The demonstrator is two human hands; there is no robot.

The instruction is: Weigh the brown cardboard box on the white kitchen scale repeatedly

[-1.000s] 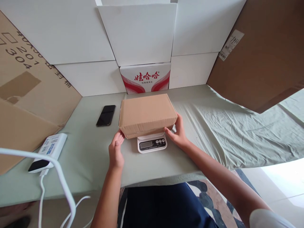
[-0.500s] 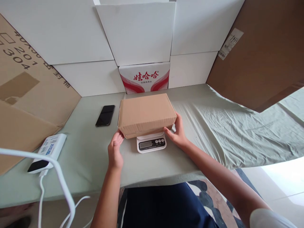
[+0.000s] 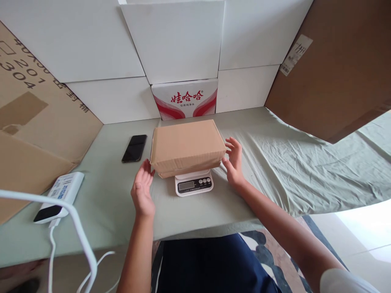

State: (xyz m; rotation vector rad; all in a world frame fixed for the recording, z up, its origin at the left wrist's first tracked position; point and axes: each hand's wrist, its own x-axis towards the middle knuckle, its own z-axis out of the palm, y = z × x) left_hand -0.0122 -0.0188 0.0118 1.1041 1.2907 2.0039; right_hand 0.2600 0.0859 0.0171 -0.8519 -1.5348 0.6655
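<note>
Now we had let go of the closed brown cardboard box (image 3: 187,147) on the white digital scale (image 3: 194,185); our left hand (image 3: 141,191) and right hand (image 3: 233,162) hovered open beside it. A black phone (image 3: 134,148) lay just left.

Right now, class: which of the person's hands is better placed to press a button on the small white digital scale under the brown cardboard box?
Right hand, probably: the buttons on the small white digital scale sit on its right side, nearer that open hand. The left hand is open beside the brown cardboard box.

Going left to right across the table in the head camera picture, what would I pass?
White power bank → black phone → left hand → cardboard box on the kitchen scale → right hand → rumpled green cloth.
</note>
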